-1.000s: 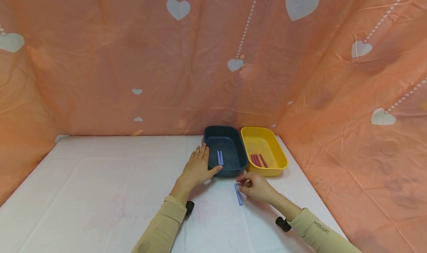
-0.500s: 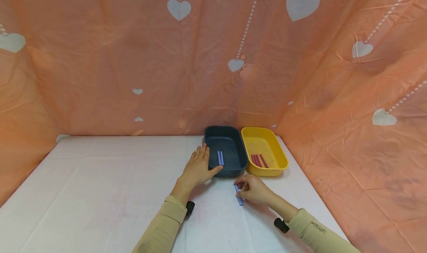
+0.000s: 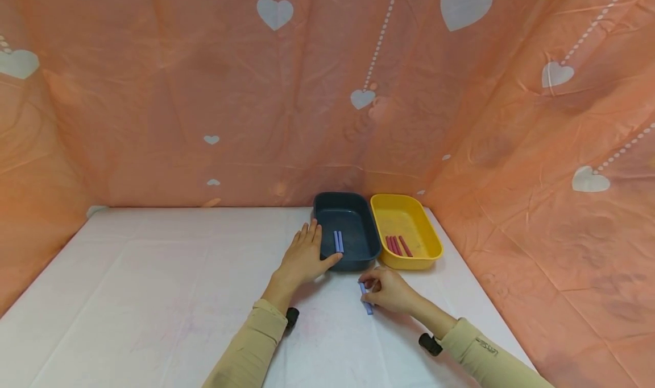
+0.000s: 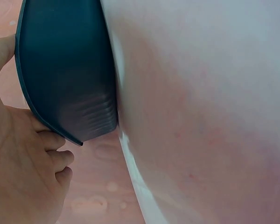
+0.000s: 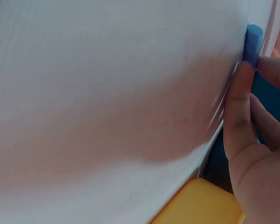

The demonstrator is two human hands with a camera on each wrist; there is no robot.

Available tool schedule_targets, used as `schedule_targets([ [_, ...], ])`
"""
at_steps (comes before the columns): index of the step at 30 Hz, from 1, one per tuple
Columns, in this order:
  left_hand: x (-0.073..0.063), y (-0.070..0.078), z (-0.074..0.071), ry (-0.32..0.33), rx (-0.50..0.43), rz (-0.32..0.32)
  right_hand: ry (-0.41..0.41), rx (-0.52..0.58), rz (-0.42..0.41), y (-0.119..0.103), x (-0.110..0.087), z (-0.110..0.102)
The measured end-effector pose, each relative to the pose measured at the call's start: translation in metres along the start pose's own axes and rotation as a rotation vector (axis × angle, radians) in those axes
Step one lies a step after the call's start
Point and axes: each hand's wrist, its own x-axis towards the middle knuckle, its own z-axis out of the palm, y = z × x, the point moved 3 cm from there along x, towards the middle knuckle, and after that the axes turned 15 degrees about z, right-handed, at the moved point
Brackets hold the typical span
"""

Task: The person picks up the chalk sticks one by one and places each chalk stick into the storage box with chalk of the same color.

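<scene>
My left hand [image 3: 302, 260] rests over the near left corner of a dark blue tray [image 3: 353, 223], its fingers extended along one rim and the thumb at the near rim. Inside that tray lie two blue chalk sticks [image 3: 338, 242] side by side. In front of it, my right hand [image 3: 393, 291] pinches another blue chalk stick [image 3: 368, 308] between thumb and fingers, close over the white tabletop. The right wrist view shows one end of this chalk stick [image 5: 254, 37] sticking out past the fingertips; its middle is partly hidden by them.
A yellow tray [image 3: 401, 214] stands directly right of the dark blue one, holding several dark red chalk sticks [image 3: 393, 246]. The white-covered table [image 3: 153, 285] stretches left. An orange curtain [image 3: 230, 92] with white hearts rises behind and along the right side.
My right hand has shifted slightly left and its fingers have closed on the blue chalk stick on the table. The left hand and both trays stay where they were.
</scene>
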Motion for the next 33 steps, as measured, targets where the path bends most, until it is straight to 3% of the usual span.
schedule_targets([
  [33, -0.001, 0.0, -0.001, 0.01, 0.003, 0.006, 0.022, 0.254, 0.03, -0.004, -0.013, -0.002],
])
